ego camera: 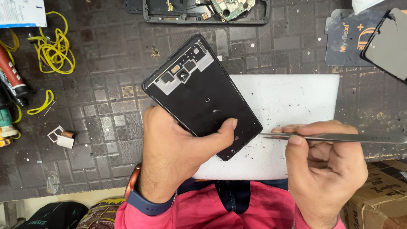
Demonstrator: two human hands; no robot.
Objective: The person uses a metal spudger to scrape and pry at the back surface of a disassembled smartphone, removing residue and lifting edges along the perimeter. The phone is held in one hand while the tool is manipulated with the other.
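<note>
L hand (174, 150) comes up from lower frame, back of hand to camera, fingers curled under, thumb stretched right & pressed flat; blue band on wrist. R hand (323, 169) beside it, apart, loose fist, thumb + index pinched closed at top. Both forearms in pink-red sleeves.

Phone frame (200, 93) over foam sheet's (297, 101) left edge, tweezers (337, 137) to its right, opened phone (204, 6) behind.
</note>
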